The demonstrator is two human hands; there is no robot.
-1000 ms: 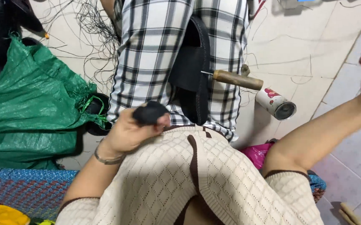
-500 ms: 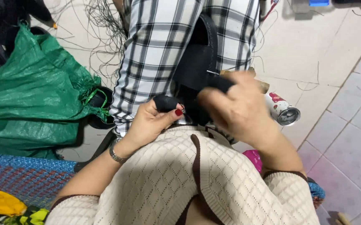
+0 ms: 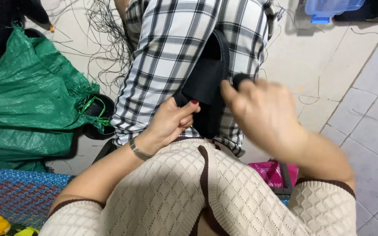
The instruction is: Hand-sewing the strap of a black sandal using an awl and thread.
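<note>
the left hand (image 3: 171,120) is pinching the near edge of a black shoe piece (image 3: 206,94) lying on the plaid-trousered lap (image 3: 167,48), and keeping that pinch firm should be steadying it. the right hand (image 3: 263,113) is blurring past it, closing on a small dark knob (image 3: 240,79); whether its fingers are clamping is unclear.

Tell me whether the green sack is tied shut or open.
Cannot tell for sure: the green sack lies slumped on the floor, its frayed edge bunched, mouth not clearly visible.
</note>
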